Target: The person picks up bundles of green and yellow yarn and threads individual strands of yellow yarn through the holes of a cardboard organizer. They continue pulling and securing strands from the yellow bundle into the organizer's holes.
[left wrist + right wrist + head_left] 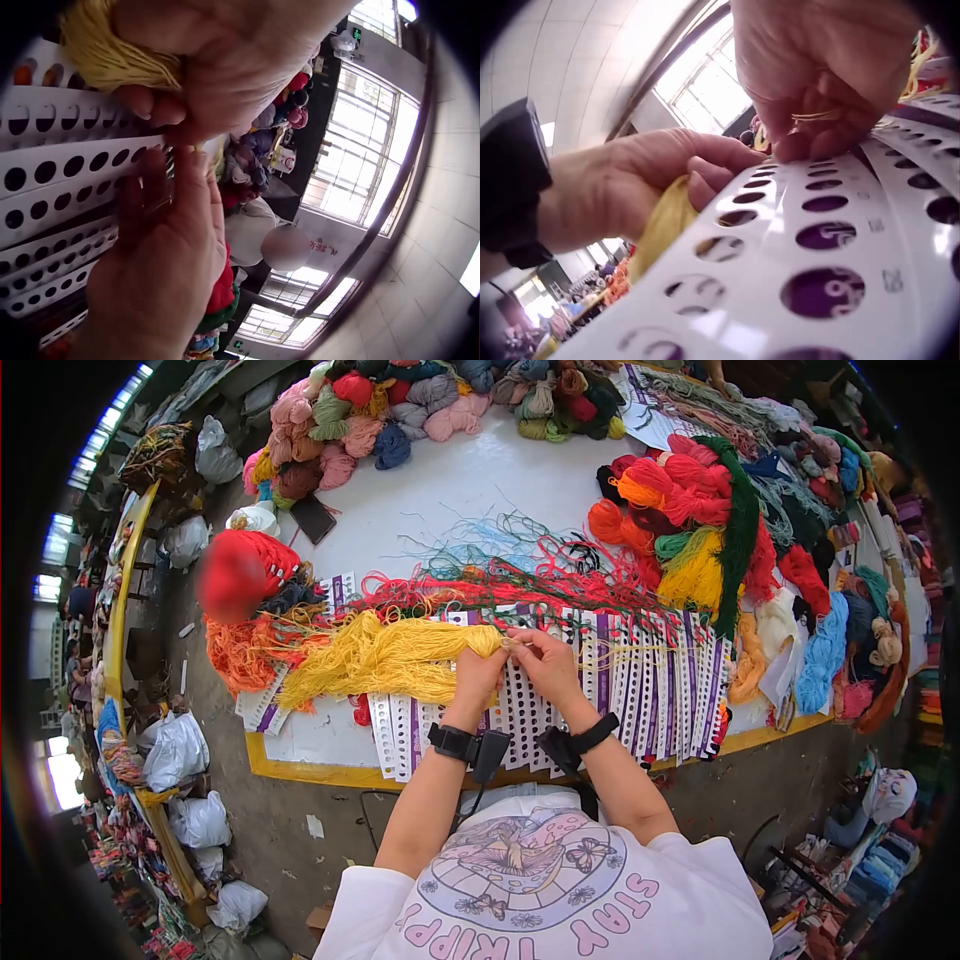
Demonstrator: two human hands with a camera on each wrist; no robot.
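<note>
Right now your one big yellow yarn hank (385, 660) lies across the punched white cards (640, 695) on the near side of the table (440, 490), trailing left. Your left hand (478, 672) has its fingers curled tight round the hank's right end. Just beside it, your right hand (545, 660) pinches a few yellow strands (815, 115) between curled fingertips, touching the cards.

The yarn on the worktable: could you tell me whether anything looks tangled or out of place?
Yes. Behind the punched cards, loose red and green strands sprawl in a tangle instead of lying in skeins. The yellow skein gripped by the left hand looks orderly; the right hand pinches a few strands of it.
</note>
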